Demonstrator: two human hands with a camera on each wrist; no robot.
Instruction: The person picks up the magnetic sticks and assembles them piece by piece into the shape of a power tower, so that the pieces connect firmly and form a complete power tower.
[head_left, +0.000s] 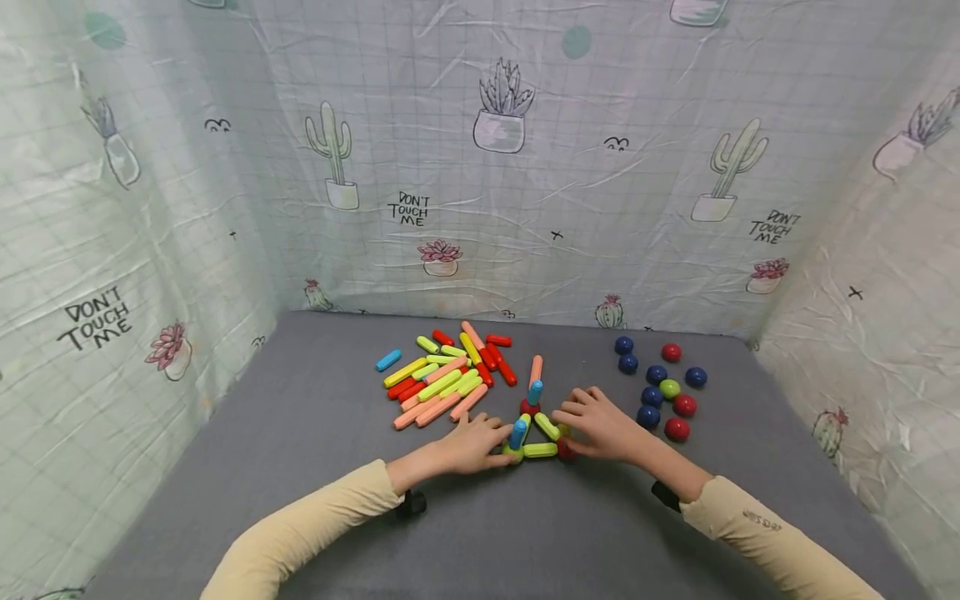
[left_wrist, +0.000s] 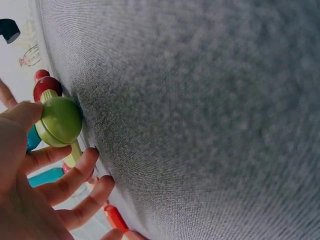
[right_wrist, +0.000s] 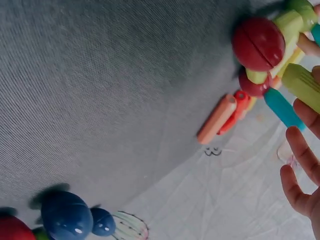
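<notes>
A triangle of yellow-green rods joined by balls lies on the grey surface. Its near-left corner is a green ball, pinched between the thumb and index finger of my left hand; the other left fingers are spread. A blue rod stands up from that ball. Another blue rod rises from the far red ball. My right hand holds a yellow-green rod beside the near-right red ball. The right thumb is mostly hidden in the right wrist view.
Left of the triangle lies a pile of red, yellow, orange and green rods, with a lone blue rod at its left. An orange rod lies behind the triangle. Several blue balls, red balls and a green ball sit at right.
</notes>
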